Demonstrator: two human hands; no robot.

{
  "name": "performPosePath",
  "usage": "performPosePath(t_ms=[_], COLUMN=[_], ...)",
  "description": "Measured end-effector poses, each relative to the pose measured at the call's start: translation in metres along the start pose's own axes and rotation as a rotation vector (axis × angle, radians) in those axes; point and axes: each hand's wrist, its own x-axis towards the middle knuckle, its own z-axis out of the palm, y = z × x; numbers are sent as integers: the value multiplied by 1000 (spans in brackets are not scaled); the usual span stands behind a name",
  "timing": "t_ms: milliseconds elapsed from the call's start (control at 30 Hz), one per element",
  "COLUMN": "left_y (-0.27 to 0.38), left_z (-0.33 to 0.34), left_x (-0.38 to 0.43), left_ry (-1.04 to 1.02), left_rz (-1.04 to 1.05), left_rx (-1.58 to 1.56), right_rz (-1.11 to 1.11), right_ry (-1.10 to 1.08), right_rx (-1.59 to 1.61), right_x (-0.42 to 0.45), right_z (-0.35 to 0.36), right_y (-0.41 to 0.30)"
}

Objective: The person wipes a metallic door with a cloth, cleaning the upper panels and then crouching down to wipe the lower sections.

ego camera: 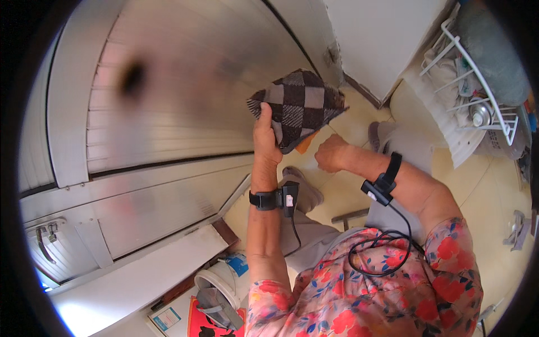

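In my left hand [267, 137] is a folded, dark brown and grey checked cloth [297, 105], held by its near edge with the thumb on top. The cloth is raised close to the metal door. Below its lower right edge shows a small orange piece [306, 143]; I cannot tell what it belongs to. My right hand [332, 153] is curled into a fist just right of that piece, apart from the cloth. Its palm side is hidden, and nothing shows in it.
A ribbed metal door [185, 139] with a handle [44, 244] stands on the left. A white wire rack [484, 80] holds a spray can [480, 114] at right. Lower left are a white bucket [217, 280] and a red printed panel [194, 322]. Tiled floor [459, 181] lies below.
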Motion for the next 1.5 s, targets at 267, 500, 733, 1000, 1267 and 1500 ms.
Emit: performPosePath(t_ms=[267, 500, 733, 1000, 1267, 1500], left_y=[-8, -9, -6, 1, 0, 0], left_z=[11, 4, -6, -3, -13, -18], left_x=[-25, -24, -19, -14, -10, -16], left_ry=[-169, -111, 74, -202, -134, 8], left_rz=[115, 80, 187, 53, 95, 102], left_rx=[-367, -567, -489, -708, -556, -484], right_rz=[-47, -74, -16, 1, 282, 102], right_ry=[136, 1, 158, 207, 478, 873], right_rx=[-10, -110, -96, -135, -172, 271], right_x=[4, -2, -3, -11, -32, -44], right_z=[12, -2, -5, -10, -41, -63], right_y=[5, -4, 4, 12, 32, 30])
